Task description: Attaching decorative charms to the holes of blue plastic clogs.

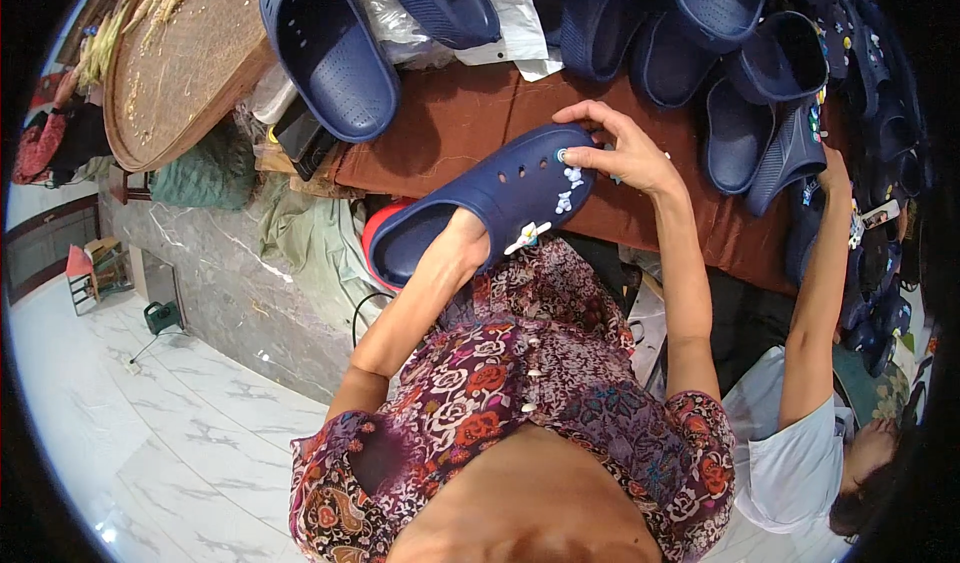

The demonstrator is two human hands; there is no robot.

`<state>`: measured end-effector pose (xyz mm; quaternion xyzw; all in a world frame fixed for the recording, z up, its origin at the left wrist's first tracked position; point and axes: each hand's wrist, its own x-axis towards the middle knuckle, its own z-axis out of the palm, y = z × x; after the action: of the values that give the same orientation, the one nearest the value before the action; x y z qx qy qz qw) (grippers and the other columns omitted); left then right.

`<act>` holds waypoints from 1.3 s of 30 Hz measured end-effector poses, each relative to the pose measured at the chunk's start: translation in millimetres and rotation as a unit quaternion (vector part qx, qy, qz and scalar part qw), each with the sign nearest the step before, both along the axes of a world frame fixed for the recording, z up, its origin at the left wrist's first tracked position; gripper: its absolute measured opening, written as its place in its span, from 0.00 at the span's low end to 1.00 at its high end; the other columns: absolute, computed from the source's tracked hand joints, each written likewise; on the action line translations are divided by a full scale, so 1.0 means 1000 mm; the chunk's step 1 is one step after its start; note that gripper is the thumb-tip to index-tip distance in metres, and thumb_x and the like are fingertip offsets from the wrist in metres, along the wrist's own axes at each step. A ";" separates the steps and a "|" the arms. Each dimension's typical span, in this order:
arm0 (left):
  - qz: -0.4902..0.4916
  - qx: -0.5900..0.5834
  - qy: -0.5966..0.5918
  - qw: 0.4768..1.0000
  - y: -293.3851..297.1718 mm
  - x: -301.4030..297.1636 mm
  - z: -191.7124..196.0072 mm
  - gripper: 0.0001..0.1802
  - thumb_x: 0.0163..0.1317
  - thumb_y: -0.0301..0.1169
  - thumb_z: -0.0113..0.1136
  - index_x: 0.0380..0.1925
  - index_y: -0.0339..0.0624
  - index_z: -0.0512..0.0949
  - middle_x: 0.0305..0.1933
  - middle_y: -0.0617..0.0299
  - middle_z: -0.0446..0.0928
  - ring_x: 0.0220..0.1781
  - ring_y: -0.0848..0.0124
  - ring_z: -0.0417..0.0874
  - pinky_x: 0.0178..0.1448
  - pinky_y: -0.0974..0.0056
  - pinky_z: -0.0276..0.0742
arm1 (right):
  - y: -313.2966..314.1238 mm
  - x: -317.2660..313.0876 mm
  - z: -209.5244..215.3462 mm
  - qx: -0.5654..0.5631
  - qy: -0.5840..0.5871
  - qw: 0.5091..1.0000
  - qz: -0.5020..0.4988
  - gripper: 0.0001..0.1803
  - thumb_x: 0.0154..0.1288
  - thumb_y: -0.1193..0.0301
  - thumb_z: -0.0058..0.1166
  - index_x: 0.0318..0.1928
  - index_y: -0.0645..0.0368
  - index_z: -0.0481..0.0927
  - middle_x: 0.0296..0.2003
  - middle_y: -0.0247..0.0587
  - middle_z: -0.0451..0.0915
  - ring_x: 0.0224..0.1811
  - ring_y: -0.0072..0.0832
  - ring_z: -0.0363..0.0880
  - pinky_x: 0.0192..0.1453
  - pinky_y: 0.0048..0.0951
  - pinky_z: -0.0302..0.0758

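Observation:
A navy clog [520, 178] is tilted in front of my body, its toe toward the upper right. My left hand [466, 237] reaches through its opening, and the fingers are hidden under the upper. At the toe, my right hand [622, 153] curls over the far edge. Its thumb presses a small round charm [562, 156] at one of the holes. White and blue charms [568, 191] sit along the near side of the upper, and a white, winged-looking charm [528, 238] is by the strap end. Several other holes are bare.
Navy clogs [340, 63] lie on the brown-covered table [440, 113], with more piled at right [730, 63]. A woven tray [180, 53] stands at upper left. Something red [382, 228] shows behind the clog's heel. A co-worker's arm [815, 293] reaches into the right-hand pile.

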<state>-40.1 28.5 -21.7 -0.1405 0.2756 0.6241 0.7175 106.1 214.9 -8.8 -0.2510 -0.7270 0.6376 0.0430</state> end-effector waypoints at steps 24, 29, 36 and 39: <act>0.002 0.006 -0.001 1.000 -0.003 -0.013 -0.014 0.17 0.73 0.33 0.45 0.54 0.33 0.73 0.56 0.51 0.77 0.53 0.62 0.81 0.62 0.59 0.77 | 0.007 -0.009 -0.004 0.218 0.055 0.974 0.017 0.11 0.57 0.68 0.64 0.42 0.55 0.87 0.41 0.34 0.76 0.46 0.27 0.76 0.52 0.29 0.71; 0.018 0.079 -0.074 0.994 -0.014 -0.018 -0.028 0.21 0.74 0.32 0.39 0.56 0.28 0.71 0.60 0.46 0.75 0.58 0.59 0.78 0.67 0.56 0.71 | 0.012 0.003 -0.001 0.201 0.083 0.973 -0.074 0.10 0.61 0.69 0.60 0.41 0.59 0.86 0.37 0.37 0.80 0.41 0.27 0.80 0.47 0.27 0.74; 0.027 0.122 -0.063 0.990 -0.022 -0.031 -0.031 0.20 0.74 0.32 0.39 0.55 0.29 0.73 0.60 0.48 0.75 0.58 0.60 0.78 0.67 0.57 0.71 | 0.025 0.048 -0.010 0.286 0.004 0.938 -0.195 0.09 0.64 0.71 0.56 0.42 0.60 0.84 0.35 0.38 0.80 0.35 0.26 0.80 0.40 0.27 0.73; 0.036 0.128 -0.075 0.988 -0.022 -0.033 -0.036 0.20 0.73 0.32 0.39 0.56 0.30 0.73 0.60 0.49 0.76 0.58 0.60 0.79 0.67 0.57 0.71 | 0.018 0.053 -0.008 0.274 -0.053 0.937 -0.212 0.09 0.65 0.71 0.56 0.43 0.59 0.84 0.35 0.40 0.80 0.36 0.32 0.81 0.41 0.32 0.74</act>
<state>-72.7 7.0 -57.5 -0.1038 0.1339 0.6675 0.7251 158.8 233.2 -16.9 -0.4115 -0.8044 0.3758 0.2060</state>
